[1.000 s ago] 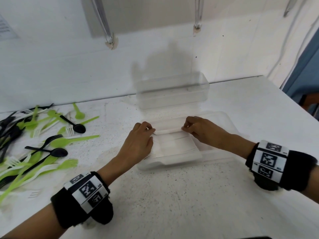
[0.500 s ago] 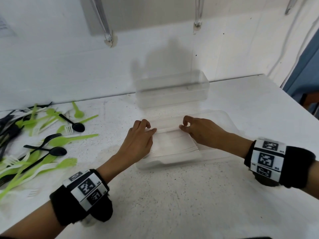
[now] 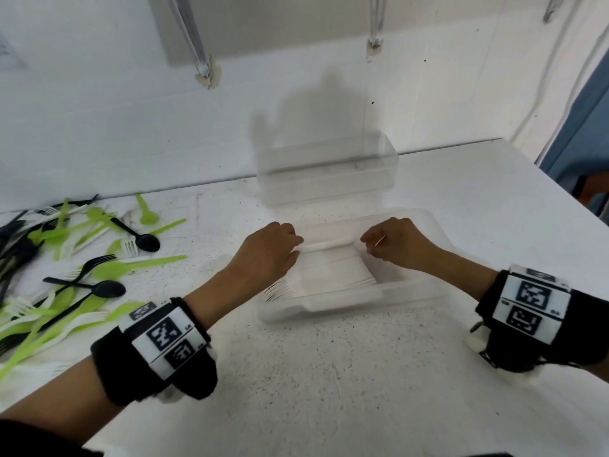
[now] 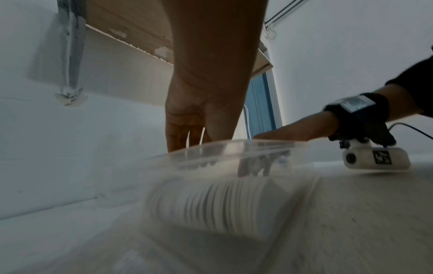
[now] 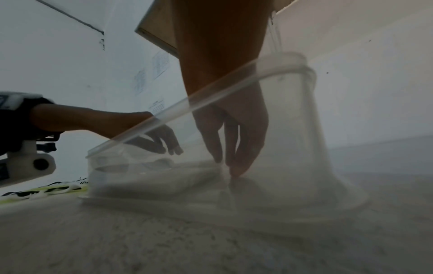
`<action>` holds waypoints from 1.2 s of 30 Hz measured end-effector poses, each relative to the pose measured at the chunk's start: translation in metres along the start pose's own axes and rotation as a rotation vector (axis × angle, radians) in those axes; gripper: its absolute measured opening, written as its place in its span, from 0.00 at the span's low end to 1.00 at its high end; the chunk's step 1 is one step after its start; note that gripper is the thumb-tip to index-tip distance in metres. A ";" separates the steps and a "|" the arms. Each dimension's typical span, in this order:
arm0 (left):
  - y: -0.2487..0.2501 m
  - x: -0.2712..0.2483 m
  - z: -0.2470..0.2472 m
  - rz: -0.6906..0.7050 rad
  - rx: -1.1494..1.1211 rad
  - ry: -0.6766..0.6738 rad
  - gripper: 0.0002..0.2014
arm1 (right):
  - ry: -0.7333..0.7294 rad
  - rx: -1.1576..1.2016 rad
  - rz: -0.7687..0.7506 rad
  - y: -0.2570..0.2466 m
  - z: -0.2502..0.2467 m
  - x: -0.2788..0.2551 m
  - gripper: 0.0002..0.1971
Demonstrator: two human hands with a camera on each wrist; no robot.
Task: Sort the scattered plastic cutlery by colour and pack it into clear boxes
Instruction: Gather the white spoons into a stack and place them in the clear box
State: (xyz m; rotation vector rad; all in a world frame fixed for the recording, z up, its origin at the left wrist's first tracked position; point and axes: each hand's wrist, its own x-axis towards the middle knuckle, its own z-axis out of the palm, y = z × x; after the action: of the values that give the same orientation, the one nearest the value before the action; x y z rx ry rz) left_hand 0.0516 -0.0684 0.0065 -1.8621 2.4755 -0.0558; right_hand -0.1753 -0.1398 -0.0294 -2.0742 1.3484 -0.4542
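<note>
The left hand (image 3: 268, 255) and the right hand (image 3: 393, 245) have moved a little apart. Both are in the near box (image 3: 412, 288) on the worktop (image 3: 329, 374). Each pinches an end of one white piece (image 3: 324, 247) over the white stack (image 3: 329, 275). White looks nearly packed. Green and black pieces (image 3: 66, 258) still lie loose at the left.

The near box (image 3: 425, 288) and the far box (image 3: 329, 169) are showing as clear, thin, smooth plastic with a faint gloss, the white cutlery (image 3: 333, 272) inside the near one looking matt and opaque. The desk (image 3: 329, 374) is looking matt white and speckled, slightly rough, while the loose cutlery (image 3: 66, 258) on it is showing as smooth plastic, the black spoons glossy. The wristbands (image 3: 158, 354) are looking like black cloth.
</note>
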 end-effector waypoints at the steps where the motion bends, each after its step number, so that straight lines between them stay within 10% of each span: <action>1: 0.004 0.007 -0.003 0.008 -0.016 -0.027 0.17 | -0.038 0.065 0.032 -0.001 0.000 0.000 0.11; 16: 0.026 0.042 0.018 0.122 0.124 0.069 0.09 | -0.097 -0.098 -0.092 -0.005 0.003 -0.002 0.10; 21: 0.021 0.042 0.031 0.198 0.189 0.175 0.23 | -0.081 -0.022 -0.070 -0.005 0.004 -0.004 0.09; 26: 0.019 0.038 0.030 0.149 -0.009 0.129 0.08 | -0.061 0.015 -0.032 -0.002 0.007 0.000 0.12; 36: 0.009 0.033 0.024 0.209 -0.167 -0.008 0.15 | -0.113 0.081 -0.035 -0.007 0.006 -0.003 0.18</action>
State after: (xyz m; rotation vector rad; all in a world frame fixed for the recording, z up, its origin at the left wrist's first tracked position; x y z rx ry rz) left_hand 0.0357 -0.0978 -0.0184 -1.6403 2.7285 0.1705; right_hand -0.1685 -0.1328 -0.0293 -2.0281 1.2104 -0.3934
